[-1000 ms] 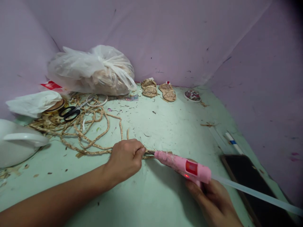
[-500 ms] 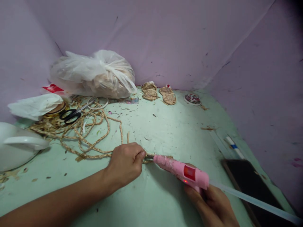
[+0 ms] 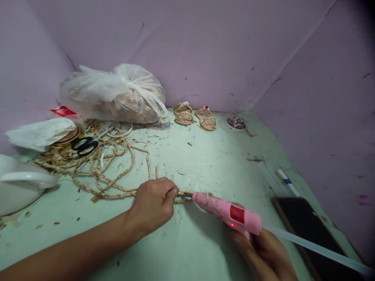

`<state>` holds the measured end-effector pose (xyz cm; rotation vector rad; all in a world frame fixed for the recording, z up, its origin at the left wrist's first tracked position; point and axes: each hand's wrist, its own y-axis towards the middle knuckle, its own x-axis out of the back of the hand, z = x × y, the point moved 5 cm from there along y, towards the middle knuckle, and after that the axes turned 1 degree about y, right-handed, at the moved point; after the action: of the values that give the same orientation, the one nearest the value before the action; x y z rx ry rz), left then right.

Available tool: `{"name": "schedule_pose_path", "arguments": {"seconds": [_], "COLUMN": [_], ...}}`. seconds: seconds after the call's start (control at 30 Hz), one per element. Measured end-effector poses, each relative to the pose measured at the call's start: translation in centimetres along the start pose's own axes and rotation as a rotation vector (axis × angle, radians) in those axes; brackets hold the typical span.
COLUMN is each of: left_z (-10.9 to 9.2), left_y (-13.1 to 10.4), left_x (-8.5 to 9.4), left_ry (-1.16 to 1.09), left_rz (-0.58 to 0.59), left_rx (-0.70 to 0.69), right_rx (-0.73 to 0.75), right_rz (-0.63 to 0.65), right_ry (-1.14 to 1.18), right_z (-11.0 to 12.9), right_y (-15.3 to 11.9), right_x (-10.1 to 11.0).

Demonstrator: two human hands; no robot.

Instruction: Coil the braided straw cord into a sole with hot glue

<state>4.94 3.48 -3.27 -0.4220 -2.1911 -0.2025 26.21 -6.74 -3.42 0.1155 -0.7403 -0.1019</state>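
Note:
My left hand (image 3: 154, 203) is closed round a braided straw cord (image 3: 119, 189), whose end sticks out to the right past my thumb. The rest of the cord lies in loose loops on the left of the table. In my right hand (image 3: 263, 253) is a pink hot glue gun (image 3: 218, 207), its red light lit. A long clear glue stick (image 3: 316, 251) runs out of its back. The gun's nozzle points left, at the cord just beside my left fingers; whether it touches the cord I cannot tell.
Black-handled scissors (image 3: 85, 145) lie on the cord pile. Behind stands a tied white plastic bag (image 3: 117, 93). Two small woven slippers (image 3: 206, 119) and a dish of beads (image 3: 236, 123) sit near the back wall. A dark phone (image 3: 310, 230) is at right, a white kettle-like vessel (image 3: 20, 191) at left.
The glue gun has shifted slightly to the right, away from my left hand, so more of the cord shows between them. The whole view has moved a little.

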Motion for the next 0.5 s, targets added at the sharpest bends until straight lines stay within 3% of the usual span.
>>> {"name": "schedule_pose_path", "arguments": {"seconds": [0.5], "left_z": [-0.1], "left_y": [0.0], "left_x": [0.1], "left_ry": [0.004], "left_rz": [-0.016], "left_rx": [-0.011], "right_rx": [-0.092], "right_rz": [-0.028], "right_ry": [-0.055], "right_z": [-2.2], "right_y": [-1.2], "right_x": [0.9]}}
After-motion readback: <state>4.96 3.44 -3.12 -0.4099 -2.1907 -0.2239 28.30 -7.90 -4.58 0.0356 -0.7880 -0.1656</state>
